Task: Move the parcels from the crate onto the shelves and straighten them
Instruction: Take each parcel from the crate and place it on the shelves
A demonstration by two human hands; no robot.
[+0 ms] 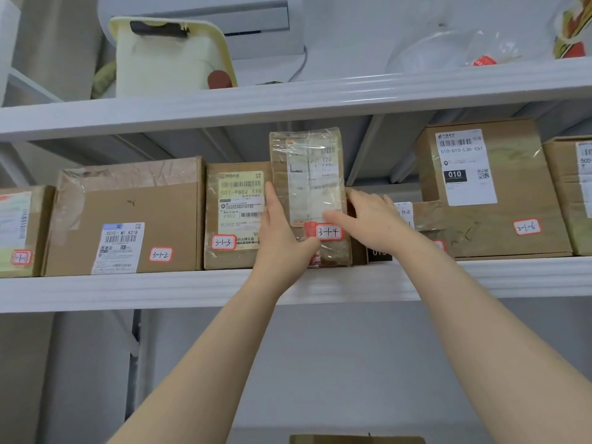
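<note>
"Which parcel are they on now?"

"The tall taped parcel [309,193]. It stands on end on the middle shelf [160,290], touching the box marked 3-1-3 [235,216]. The left hand [282,232] grips its left edge with the thumb across the front. The right hand [368,219] grips the right edge the same way."

"What could go wrong?"

"It's narrow and upright, close to the shelf's front lip, so I'd guess it tips forward once let go (that glossy tape looks slippery too). Slid further right, it could shove the low parcel [419,216] back, or cover that one's sticker, which is half hidden behind the right wrist."

"How many are up there?"

"Seven parcels on that shelf, by my count:
- a cut-off box at far left [19,232]
- the box marked 3-1-2 [128,216]
- the one marked 3-1-3
- the tall one
- the low one
- the box marked 3-1-6 [490,187]
- another cut-off box at far right [573,193]

There are six red-bordered stickers [160,254], one barely showing. Two hands, both busy. I can't see the crate, only a cardboard edge [355,439] at the bottom of the view."
</note>
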